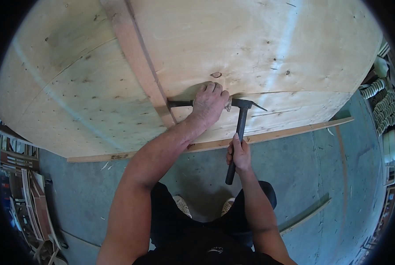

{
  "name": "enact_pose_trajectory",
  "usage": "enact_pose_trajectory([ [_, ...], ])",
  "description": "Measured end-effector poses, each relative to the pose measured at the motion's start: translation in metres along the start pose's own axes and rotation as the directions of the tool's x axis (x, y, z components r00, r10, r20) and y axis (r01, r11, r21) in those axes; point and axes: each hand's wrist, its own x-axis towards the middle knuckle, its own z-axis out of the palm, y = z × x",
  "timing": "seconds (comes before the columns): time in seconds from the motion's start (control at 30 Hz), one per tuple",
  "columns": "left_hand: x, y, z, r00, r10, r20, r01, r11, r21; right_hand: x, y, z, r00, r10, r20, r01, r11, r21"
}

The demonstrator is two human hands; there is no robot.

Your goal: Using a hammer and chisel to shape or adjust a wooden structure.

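My left hand is closed around a dark chisel-like metal bar. Its left end meets the side of a long wooden batten on a large plywood panel. Most of the bar is hidden under my fingers, and a pale, ragged bit shows at the hand's right side. My right hand grips the dark handle of a claw hammer. The hammer's head is just right of my left hand, its pointed end turned right; whether it touches the bar I cannot tell.
A wooden strip runs along the panel's near edge. Beyond it lies grey floor with a loose narrow slat to the right. Wooden frames are stacked at far left; bundled pale pieces are piled at far right.
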Motion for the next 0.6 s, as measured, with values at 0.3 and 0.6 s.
enact_pose_trajectory([
  [0.3,-0.092,-0.019,-0.063,0.963,0.268,-0.025,-0.249,0.852,-0.460,0.024,0.033,0.031,0.933,-0.316,-0.171,0.250,0.913,-0.324],
  [0.6,-0.111,-0.028,-0.081,0.956,0.125,-0.265,-0.271,0.722,-0.637,0.002,0.005,0.018,0.965,-0.238,-0.107,0.222,0.965,-0.142],
])
